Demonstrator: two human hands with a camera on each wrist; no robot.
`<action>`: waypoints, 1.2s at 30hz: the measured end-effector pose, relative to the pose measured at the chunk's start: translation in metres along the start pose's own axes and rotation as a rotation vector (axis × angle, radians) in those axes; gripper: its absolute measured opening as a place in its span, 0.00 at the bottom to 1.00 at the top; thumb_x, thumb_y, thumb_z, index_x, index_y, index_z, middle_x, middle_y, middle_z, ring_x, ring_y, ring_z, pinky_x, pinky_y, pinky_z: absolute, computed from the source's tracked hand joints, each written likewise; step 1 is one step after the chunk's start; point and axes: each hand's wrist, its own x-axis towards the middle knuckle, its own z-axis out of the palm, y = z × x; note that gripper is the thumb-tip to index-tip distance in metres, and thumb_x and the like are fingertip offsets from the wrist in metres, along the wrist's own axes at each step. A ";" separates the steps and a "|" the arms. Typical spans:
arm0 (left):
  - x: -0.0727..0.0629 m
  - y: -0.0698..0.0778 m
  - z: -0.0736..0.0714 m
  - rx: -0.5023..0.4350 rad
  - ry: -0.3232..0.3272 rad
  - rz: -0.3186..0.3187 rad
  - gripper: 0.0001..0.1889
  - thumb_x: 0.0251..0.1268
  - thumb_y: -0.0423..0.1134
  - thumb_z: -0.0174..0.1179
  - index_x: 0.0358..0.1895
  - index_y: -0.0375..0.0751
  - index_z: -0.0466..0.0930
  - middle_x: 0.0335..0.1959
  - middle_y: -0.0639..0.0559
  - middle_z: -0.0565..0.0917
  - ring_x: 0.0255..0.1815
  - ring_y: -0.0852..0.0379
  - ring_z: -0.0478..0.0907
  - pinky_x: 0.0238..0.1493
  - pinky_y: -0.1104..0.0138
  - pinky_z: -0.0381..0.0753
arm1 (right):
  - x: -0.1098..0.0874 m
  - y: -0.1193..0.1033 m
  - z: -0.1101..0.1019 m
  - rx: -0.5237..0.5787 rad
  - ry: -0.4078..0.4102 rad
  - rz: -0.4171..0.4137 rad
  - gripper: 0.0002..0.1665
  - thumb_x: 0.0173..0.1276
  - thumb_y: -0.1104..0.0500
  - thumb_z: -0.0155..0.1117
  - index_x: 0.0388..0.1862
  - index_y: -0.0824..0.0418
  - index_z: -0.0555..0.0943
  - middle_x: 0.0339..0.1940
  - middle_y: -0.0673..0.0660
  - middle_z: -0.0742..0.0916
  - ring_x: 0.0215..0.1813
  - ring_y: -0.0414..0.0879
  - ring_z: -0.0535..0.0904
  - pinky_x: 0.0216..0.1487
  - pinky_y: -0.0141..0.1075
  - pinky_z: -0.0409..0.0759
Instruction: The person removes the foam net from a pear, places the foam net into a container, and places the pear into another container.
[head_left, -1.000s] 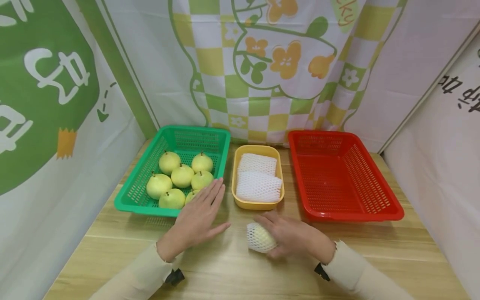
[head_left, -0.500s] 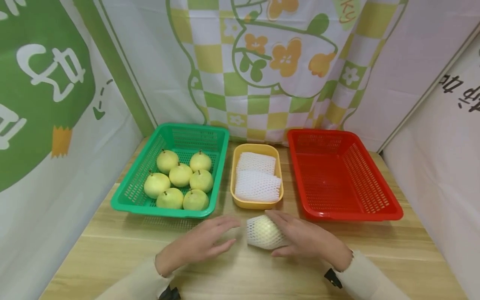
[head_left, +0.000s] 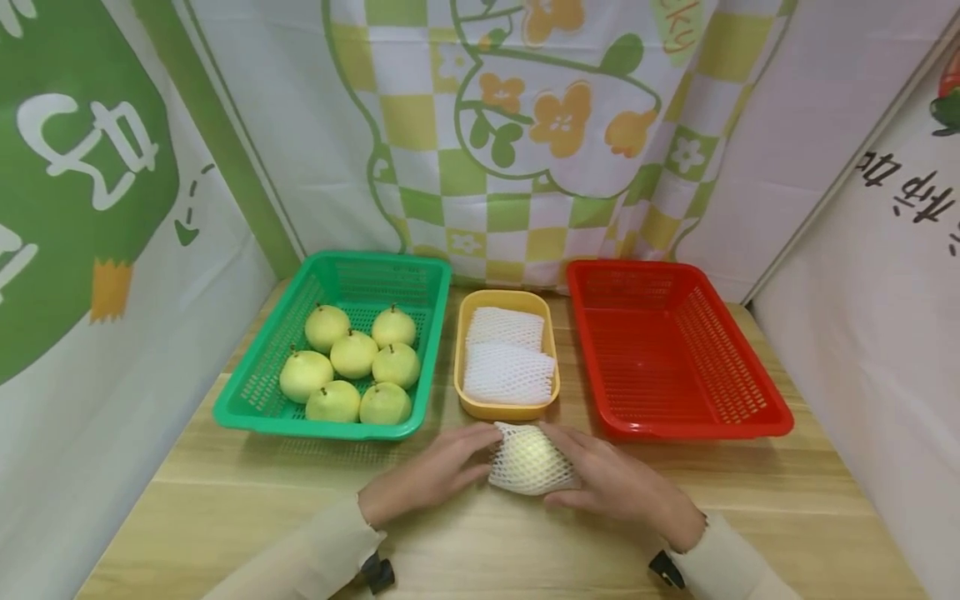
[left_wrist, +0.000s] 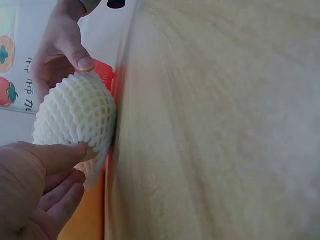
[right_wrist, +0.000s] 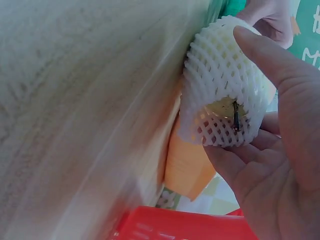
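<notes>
A pale yellow-green pear in a white foam net sleeve lies on its side at the front middle of the table. My right hand grips its right end, thumb on one side and fingers on the other. Through the sleeve's opening in the right wrist view, the dark stem shows. At the left end, my left hand pinches the sleeve's edge, its thumb at the opening and its fingers curled beneath.
At the left stands a green basket with several bare pears. A yellow tray with folded white foam nets is behind the hands. A red basket sits at the right, and a printed curtain hangs behind.
My left hand has come away from the green basket, moving right and down to the netted pear, and now pinches the sleeve. My right hand has stayed on the pear, shifting slightly.
</notes>
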 end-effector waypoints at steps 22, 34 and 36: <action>0.036 0.015 0.015 0.001 -0.037 -0.026 0.38 0.49 0.40 0.81 0.65 0.36 0.74 0.63 0.46 0.83 0.60 0.55 0.82 0.65 0.66 0.84 | 0.008 0.004 0.008 0.046 0.085 -0.058 0.54 0.67 0.43 0.77 0.84 0.58 0.63 0.70 0.57 0.84 0.61 0.45 0.85 0.61 0.43 0.88; 0.018 0.014 0.004 -0.004 0.010 -0.067 0.36 0.40 0.44 0.81 0.57 0.41 0.78 0.57 0.49 0.86 0.54 0.57 0.82 0.58 0.65 0.85 | 0.011 0.006 0.000 0.065 0.086 -0.175 0.22 0.68 0.56 0.76 0.60 0.58 0.87 0.48 0.49 0.94 0.48 0.35 0.89 0.50 0.31 0.90; 0.014 0.013 0.001 -0.004 0.015 -0.080 0.38 0.40 0.45 0.81 0.60 0.40 0.78 0.59 0.48 0.86 0.56 0.55 0.83 0.60 0.63 0.86 | 0.012 0.005 -0.001 0.060 0.101 -0.181 0.21 0.67 0.58 0.77 0.58 0.58 0.88 0.47 0.49 0.94 0.47 0.35 0.90 0.49 0.30 0.90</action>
